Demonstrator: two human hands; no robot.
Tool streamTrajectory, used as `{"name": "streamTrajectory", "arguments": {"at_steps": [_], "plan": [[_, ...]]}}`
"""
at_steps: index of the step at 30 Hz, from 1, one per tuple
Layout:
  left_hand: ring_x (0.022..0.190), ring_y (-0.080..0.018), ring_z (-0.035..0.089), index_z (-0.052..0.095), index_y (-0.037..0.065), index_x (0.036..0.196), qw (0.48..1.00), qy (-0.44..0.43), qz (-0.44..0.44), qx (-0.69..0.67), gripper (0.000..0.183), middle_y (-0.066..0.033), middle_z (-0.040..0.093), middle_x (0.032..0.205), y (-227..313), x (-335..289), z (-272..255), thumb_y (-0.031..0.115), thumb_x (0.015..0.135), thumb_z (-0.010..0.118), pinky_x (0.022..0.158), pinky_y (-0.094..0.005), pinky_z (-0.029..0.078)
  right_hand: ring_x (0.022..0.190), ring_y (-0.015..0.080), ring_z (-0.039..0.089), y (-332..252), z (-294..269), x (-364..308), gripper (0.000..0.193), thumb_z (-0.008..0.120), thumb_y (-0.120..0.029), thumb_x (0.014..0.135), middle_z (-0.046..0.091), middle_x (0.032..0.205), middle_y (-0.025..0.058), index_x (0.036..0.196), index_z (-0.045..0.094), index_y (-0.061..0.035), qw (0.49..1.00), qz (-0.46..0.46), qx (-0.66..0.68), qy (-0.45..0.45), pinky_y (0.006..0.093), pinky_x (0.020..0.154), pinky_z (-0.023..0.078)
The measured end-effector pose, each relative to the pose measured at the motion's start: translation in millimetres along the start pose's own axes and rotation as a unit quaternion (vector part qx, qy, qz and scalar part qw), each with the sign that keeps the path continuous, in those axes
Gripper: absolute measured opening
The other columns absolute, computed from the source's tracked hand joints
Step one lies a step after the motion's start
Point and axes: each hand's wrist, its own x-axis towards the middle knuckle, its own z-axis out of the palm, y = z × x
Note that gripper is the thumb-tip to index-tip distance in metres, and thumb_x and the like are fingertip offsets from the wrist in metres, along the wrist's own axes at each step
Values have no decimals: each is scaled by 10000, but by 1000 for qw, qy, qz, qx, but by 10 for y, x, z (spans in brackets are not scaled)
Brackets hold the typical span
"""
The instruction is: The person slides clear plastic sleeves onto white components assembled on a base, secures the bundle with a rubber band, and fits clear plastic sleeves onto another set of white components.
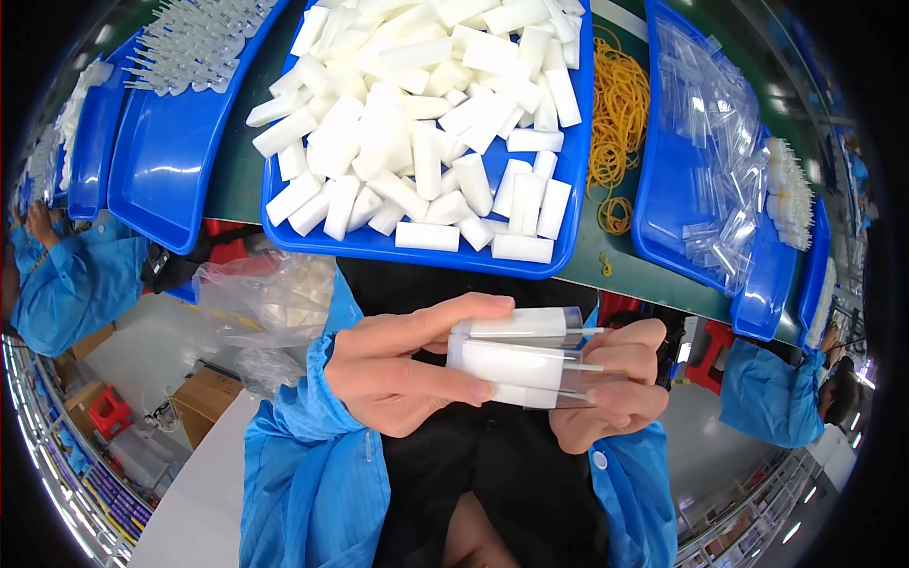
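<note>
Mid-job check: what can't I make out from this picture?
All in the head view:
- Outer ends of the thin rods: hidden by the fingers of the right hand.
- Underside of the held white blocks: hidden by the blocks themselves and the left hand.
- Far end of the large blue tray: cut off by the upper edge.
- Contents of the clear bag: obscured by wrinkled plastic.
</note>
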Motion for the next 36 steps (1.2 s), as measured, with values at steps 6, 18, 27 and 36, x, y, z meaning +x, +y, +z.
{"name": "streamTrajectory", "arguments": {"at_steps": [6,18,27,36], "plan": [[908,-397,606,633,1,860,1000,6,-4,-19,228,-373,485,1097,7,-2,16,-94,657,676,708,-369,548,625,172,409,16,53,-55,173,562,-5,607,560,706,72,747,581,-106,998,-5,-5,59,219,447,327],[928,-394,599,611,-10,898,998,9,-2,61,250,-358,493,1102,19,-26,-51,-86,668,673,713,-368,546,666,190,433,11,-201,230,125,628,-88,711,592,775,60,835,614,-90,975,14,-67,-211,271,574,366],[1091,-352,512,550,-76,1025,963,131,-164,-169,341,-307,465,1194,135,-51,-13,-100,703,658,881,-399,467,745,150,444,102,-217,309,291,654,-254,796,621,789,86,920,550,-13,954,225,106,-166,261,664,379],[1082,-343,513,518,-70,1109,963,75,-205,-156,468,-288,443,1229,63,-47,-51,-84,675,692,918,-414,441,788,161,463,144,-213,267,324,687,-201,770,539,912,125,945,553,37,924,289,200,-154,238,634,380]]}}
